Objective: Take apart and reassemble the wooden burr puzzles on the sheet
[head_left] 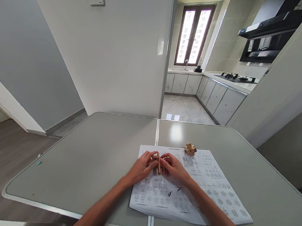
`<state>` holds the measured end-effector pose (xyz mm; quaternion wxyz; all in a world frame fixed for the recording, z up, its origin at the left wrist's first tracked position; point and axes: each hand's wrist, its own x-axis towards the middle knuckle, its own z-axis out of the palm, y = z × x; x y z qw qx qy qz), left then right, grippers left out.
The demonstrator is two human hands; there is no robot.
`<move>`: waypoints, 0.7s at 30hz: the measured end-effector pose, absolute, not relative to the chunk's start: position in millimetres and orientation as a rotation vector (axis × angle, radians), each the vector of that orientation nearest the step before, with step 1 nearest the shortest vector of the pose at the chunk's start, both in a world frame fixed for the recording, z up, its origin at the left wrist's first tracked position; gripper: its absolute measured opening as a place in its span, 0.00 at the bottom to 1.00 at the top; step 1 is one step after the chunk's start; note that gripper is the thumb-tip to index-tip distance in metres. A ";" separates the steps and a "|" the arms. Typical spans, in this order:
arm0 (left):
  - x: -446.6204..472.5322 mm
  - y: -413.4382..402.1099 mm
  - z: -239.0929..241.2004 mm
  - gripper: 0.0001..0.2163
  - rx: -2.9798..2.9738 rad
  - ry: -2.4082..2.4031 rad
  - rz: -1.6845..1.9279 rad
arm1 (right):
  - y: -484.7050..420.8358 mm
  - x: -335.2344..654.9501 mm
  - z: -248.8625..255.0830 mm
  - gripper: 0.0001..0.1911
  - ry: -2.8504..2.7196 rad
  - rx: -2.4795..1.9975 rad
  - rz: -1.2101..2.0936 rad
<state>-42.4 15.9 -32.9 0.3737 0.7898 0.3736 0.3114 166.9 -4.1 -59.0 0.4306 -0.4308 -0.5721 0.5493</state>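
Note:
Both my hands meet over a printed instruction sheet [208, 187] on a grey table [84, 156]. My left hand [142, 168] and my right hand [174, 167] pinch a small wooden puzzle piece [158, 162] between their fingertips, each from its own side. The piece stands roughly upright, with a short block on top. A second wooden puzzle [190, 149], an assembled knot of interlocked bars, rests on the sheet's far edge, a little beyond my right hand.
The table has a seam [157, 132] down its middle and rounded metal-edged corners. A small teal mark [39, 162] sits near the left edge. Beyond the table stand a white wall and an open kitchen with counters [220, 97].

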 end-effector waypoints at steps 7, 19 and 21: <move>-39.4 14.0 -31.2 0.14 1.909 0.909 0.873 | -6.1 171.1 -55.0 0.26 -1.408 -1.094 1.386; -39.6 15.7 -30.9 0.16 1.890 0.962 0.877 | -12.2 166.5 -53.5 0.46 -1.566 -1.038 1.269; -40.0 18.1 -31.1 0.16 1.876 0.992 0.911 | -9.1 169.0 -55.2 0.43 -1.560 -1.053 1.222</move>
